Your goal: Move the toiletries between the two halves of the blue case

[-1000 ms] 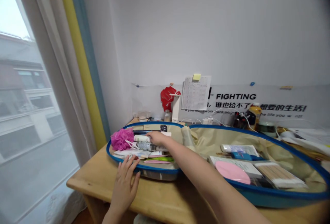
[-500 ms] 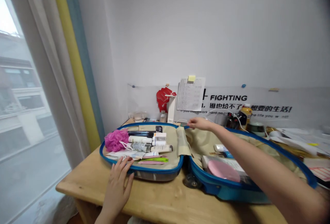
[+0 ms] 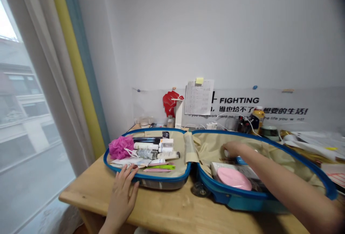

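An open blue-rimmed suitcase point(image 3: 151, 179) lies with both halves spread on a wooden table. My left hand point(image 3: 124, 183) rests at the near rim of the left half, fingers spread, holding nothing. In that half are a magenta bath puff point(image 3: 120, 147), a clear bottle point(image 3: 147, 154), several white bottles and tubes point(image 3: 145, 146), and flat packets point(image 3: 161, 166). My right hand point(image 3: 234, 149) reaches into the right half, its fingers curled on a small white bottle point(image 3: 226, 153), mostly hidden by the hand. Below it lie a pink oval item point(image 3: 234, 178) and a blue item point(image 3: 241, 160).
Behind the suitcase stand a white lamp point(image 3: 178, 113), a yellow-labelled bottle point(image 3: 257, 119) and a jar point(image 3: 269, 132). Papers point(image 3: 309, 140) lie at the right. A curtain point(image 3: 72, 65) and window are on the left. The wooden tabletop point(image 3: 172, 205) shows in front.
My right hand has come down from the far rim near the hinge, rightward into the right half, to the white bottle. My left hand stays in place.
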A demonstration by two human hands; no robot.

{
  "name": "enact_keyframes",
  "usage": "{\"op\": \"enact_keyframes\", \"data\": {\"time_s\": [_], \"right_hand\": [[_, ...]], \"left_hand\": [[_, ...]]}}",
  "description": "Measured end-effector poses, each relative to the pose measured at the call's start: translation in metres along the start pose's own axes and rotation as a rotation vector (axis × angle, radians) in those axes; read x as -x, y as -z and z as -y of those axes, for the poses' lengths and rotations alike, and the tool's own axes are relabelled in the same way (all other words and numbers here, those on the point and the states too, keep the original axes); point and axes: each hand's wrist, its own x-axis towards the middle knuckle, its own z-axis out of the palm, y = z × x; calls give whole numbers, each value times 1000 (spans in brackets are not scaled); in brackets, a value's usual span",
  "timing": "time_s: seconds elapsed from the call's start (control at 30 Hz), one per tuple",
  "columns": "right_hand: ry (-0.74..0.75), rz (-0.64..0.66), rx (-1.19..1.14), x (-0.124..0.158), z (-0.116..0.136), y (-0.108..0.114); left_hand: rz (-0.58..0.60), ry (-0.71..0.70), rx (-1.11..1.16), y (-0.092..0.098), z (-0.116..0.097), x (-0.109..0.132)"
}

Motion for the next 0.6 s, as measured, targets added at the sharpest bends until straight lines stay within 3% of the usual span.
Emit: {"op": "enact_keyframes", "data": {"time_s": [0.17,0.37,0.47,0.6], "right_hand": [[-70,67,158,10,7,13],[-1,-107,162,22,33,60],[92,-231,119,23,67,87],[301,-312,41,21,144,103]], "left_hand": [[-11,-17,-10,0,0,-1],[-4,3,-9,-1,0,0],[-6,5,-10,-1,-1,0],[-6,11,1,-1,-3,0]]}}
